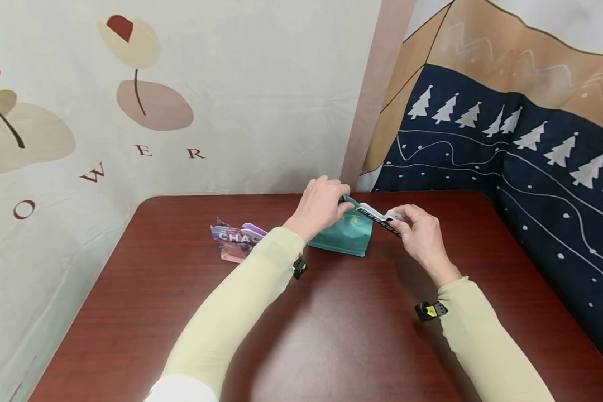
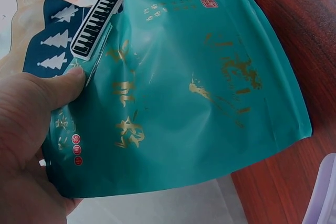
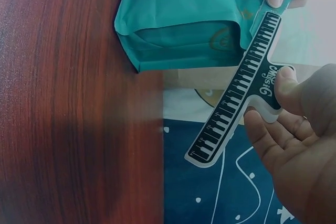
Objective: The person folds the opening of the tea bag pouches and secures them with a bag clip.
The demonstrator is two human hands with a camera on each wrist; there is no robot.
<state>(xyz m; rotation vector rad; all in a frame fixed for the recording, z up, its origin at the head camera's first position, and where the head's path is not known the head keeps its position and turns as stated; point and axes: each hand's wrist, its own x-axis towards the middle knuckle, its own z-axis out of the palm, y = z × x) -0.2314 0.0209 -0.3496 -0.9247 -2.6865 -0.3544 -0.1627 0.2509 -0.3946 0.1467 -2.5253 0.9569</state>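
Observation:
A teal pouch (image 1: 343,237) with gold lettering stands at the table's far side. My left hand (image 1: 319,206) pinches its folded top edge, with the thumb pressed on the front in the left wrist view. My right hand (image 1: 424,234) holds a long bag clip (image 3: 233,95), patterned with piano keys, by its black-and-white handle between thumb and fingers. One end of the clip meets the folded top near my left thumb; its other end sticks out past the pouch. Whether its jaws stand around the fold there, I cannot tell.
Left of the pouch stands a smaller printed pouch (image 1: 229,240) with a purple clip (image 1: 253,230) on it, partly hidden by my left sleeve. A dark red wooden table (image 1: 362,335) lies beneath. Patterned cloths (image 1: 271,100) hang behind and to the right.

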